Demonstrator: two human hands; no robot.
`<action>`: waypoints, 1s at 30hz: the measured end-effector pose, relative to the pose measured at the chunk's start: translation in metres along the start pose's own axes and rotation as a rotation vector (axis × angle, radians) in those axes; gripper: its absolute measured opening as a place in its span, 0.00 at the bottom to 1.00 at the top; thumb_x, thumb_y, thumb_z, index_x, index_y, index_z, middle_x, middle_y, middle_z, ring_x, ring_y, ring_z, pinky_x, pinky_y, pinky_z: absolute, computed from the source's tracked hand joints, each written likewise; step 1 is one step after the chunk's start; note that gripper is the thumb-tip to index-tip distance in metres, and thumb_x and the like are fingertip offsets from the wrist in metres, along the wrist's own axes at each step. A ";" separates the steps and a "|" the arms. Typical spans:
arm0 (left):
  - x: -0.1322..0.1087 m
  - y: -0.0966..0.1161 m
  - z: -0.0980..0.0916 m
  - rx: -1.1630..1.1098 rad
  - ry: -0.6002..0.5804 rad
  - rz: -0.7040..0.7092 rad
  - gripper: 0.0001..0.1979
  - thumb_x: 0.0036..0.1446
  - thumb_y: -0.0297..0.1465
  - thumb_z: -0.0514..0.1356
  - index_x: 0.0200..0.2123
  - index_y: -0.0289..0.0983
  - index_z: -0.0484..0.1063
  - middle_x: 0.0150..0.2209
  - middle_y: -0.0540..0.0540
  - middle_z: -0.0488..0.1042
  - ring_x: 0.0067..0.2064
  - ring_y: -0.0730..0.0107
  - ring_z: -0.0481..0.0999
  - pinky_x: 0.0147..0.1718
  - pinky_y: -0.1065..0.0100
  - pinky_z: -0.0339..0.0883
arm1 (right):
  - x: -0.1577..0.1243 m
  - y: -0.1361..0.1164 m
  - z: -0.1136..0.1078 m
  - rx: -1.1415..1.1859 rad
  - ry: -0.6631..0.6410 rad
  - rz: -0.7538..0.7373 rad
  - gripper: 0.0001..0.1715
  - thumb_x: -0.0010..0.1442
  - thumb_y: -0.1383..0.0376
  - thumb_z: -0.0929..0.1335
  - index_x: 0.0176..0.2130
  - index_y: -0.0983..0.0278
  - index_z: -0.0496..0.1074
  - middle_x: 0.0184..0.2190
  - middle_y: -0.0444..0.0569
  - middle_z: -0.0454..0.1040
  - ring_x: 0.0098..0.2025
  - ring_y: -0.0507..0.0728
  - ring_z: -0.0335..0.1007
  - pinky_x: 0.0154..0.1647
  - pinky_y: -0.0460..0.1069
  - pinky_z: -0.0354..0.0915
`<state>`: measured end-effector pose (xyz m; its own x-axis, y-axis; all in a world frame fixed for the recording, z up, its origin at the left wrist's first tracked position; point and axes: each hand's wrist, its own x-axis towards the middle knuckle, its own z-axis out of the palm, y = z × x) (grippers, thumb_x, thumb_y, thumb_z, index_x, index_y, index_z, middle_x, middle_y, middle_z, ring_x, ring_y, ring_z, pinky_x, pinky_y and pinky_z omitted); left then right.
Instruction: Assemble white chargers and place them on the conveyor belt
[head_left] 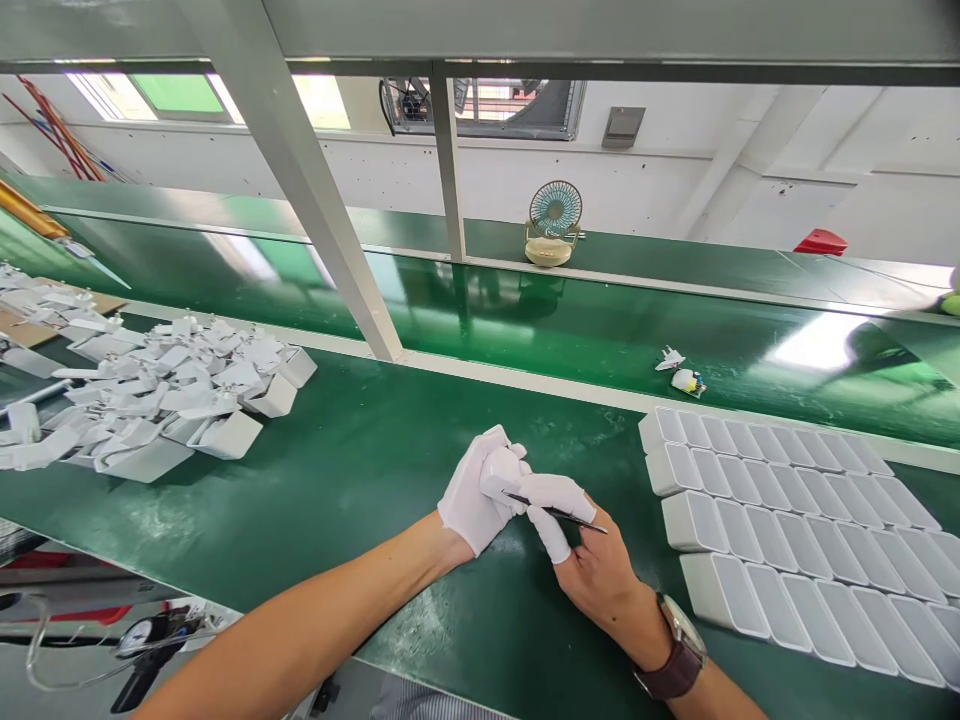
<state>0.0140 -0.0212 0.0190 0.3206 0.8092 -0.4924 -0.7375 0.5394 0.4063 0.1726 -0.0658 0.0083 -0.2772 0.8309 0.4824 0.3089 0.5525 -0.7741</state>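
My left hand (pixel 480 495), in a white glove, is closed around a small white plastic housing (pixel 501 472) over the green bench. My right hand (pixel 600 560) has white coverings on its fingers and pinches a thin dark pair of tweezers (pixel 562 514). The tweezers' tip touches or lies very near the lower edge of the housing; I cannot tell which. To the right stand several rows of white housings (pixel 757 530), packed side by side. A heap of loose white plastic parts (pixel 187 385) lies to the left.
A slanting metal post (pixel 322 190) rises from the green bench (pixel 360 430). Beyond its pale ledge are a small fan (pixel 555 220) and little white-and-yellow items (pixel 684 378). An orange-handled tool (pixel 34 215) hangs at upper left. A pressure gauge (pixel 136 637) sits below the bench edge.
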 end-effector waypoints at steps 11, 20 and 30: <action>-0.002 -0.003 0.003 -0.035 0.022 0.072 0.12 0.56 0.37 0.66 0.31 0.37 0.68 0.31 0.48 0.73 0.28 0.69 0.75 0.25 0.68 0.69 | 0.003 -0.010 -0.001 -0.063 -0.044 -0.063 0.20 0.67 0.72 0.65 0.55 0.56 0.70 0.48 0.52 0.77 0.51 0.58 0.75 0.53 0.55 0.73; -0.005 -0.010 0.008 -0.052 0.068 0.176 0.11 0.54 0.34 0.66 0.33 0.38 0.65 0.32 0.50 0.71 0.28 0.72 0.74 0.23 0.73 0.69 | 0.014 -0.016 -0.004 -0.004 -0.051 -0.035 0.13 0.67 0.72 0.64 0.48 0.60 0.73 0.42 0.52 0.77 0.46 0.57 0.76 0.47 0.52 0.74; -0.006 -0.009 0.015 -0.047 0.091 0.191 0.10 0.51 0.31 0.66 0.31 0.38 0.65 0.30 0.51 0.71 0.24 0.74 0.72 0.21 0.73 0.67 | 0.012 -0.005 0.000 -0.018 -0.025 0.031 0.11 0.67 0.69 0.65 0.46 0.59 0.75 0.45 0.51 0.79 0.49 0.58 0.76 0.51 0.53 0.73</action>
<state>0.0277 -0.0275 0.0296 0.1193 0.8702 -0.4780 -0.8070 0.3654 0.4639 0.1675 -0.0586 0.0181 -0.2897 0.8458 0.4480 0.3343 0.5280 -0.7806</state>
